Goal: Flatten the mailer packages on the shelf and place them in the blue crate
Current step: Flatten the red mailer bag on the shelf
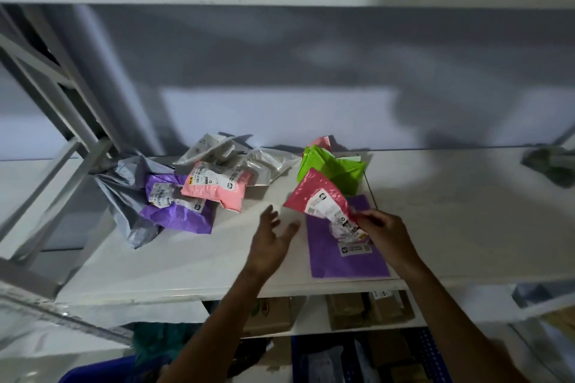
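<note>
While the left hand (271,241) hovers open with fingers spread over the shelf (186,258), the right hand (385,232) pinches a pink mailer (312,196) by its corner, just above a flat purple mailer (342,267). Beyond it lies a green mailer (336,171); beyond the left hand, a crumpled pile (205,190).

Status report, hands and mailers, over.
Left hand open above white shelf. Right hand pinches crumpled magenta plastic mailer over flat purple plastic mailer. Crumpled mailer pile lies left; nothing blocking.

Dim, motion-blurred; heavy shadows, warped edges
</note>
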Available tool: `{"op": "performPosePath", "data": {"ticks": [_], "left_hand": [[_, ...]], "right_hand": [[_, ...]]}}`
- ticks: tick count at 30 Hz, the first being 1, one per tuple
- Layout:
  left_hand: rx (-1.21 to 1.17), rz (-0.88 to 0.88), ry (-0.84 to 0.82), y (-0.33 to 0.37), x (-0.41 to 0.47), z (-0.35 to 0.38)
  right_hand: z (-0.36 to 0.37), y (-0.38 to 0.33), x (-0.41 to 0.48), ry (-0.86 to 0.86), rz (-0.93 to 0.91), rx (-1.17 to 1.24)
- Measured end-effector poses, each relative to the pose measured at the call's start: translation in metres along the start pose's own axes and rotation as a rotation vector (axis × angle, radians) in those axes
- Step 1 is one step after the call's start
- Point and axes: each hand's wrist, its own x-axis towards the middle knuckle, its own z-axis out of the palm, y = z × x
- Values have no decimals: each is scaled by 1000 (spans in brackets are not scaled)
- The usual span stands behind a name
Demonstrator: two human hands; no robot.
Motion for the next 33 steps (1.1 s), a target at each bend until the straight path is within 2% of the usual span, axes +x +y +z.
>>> {"op": "performPosePath", "data": {"ticks": [3, 5, 8, 12, 16, 21, 26, 29, 31, 33], "left_hand": [[42, 110, 92, 7, 3, -19], [53, 177, 73, 12, 5, -25], [14, 162, 30, 21, 5, -27], [-64, 88, 63, 15, -3, -32], [-24, 70, -44, -2, -14, -39], [63, 83, 87, -12, -24, -43], [85, 65, 141, -16, -41, -51], [-97, -19, 159, -8, -52, -54], [-286, -123, 72, -1, -65, -51], [-286, -135, -12, -2, -78, -45]], "right_hand": [[4, -6, -3, -103, 40, 3], [8, -13, -2, -183, 75, 11], [14, -24, -1, -219, 98, 32], [23, -39, -3, -105, 125, 205], [29, -51, -8, -71, 148, 308], [40, -53, -10, -51, 100, 321], [46, -54, -11, -31, 101, 297], [51, -60, -13, -26, 89, 294], [52, -67, -12, 13, 99, 348], [53, -74, -10, 31, 125, 374]]}}
